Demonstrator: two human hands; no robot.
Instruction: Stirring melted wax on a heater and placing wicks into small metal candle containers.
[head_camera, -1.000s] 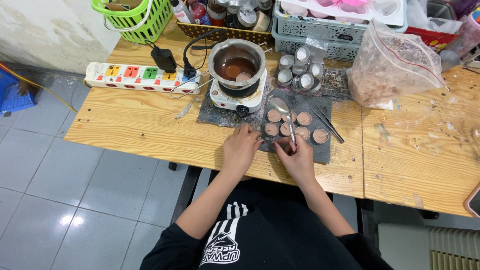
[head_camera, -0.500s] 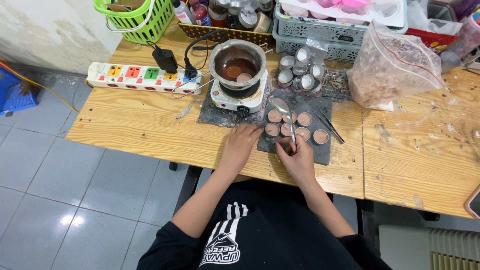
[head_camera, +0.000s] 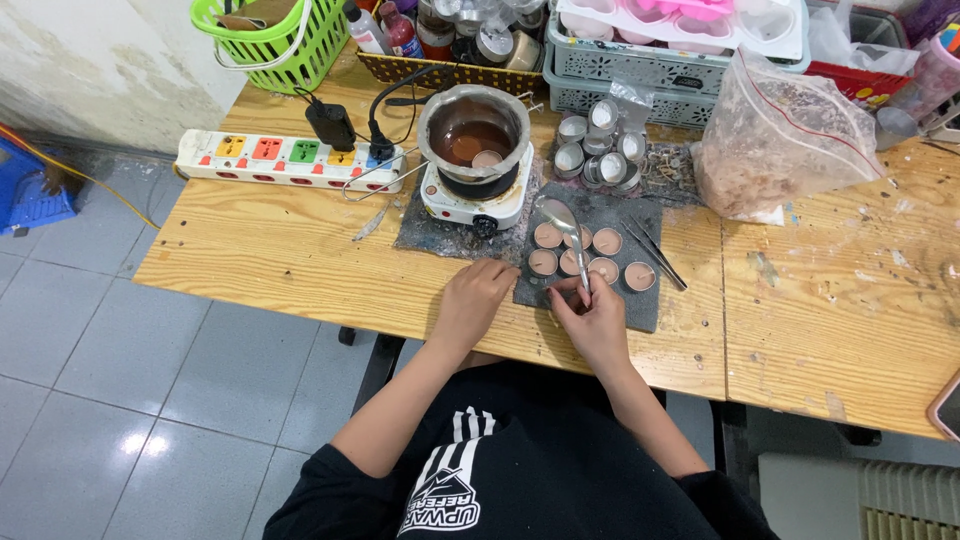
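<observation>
Nothing much has shifted since a moment ago; my hands stay where they were at the mat's near edge. Rough grain marks the wooden table (head_camera: 250, 260), and the grey mat (head_camera: 640, 300) looks stained and matte. On it sit small round foil cups (head_camera: 606, 241) of pale brown wax. My right hand (head_camera: 598, 322) is closed around a shiny metal spoon (head_camera: 566, 235), its bowl raised over the cups. My left hand (head_camera: 474, 300) lies loosely curled, palm down, holding nothing.
</observation>
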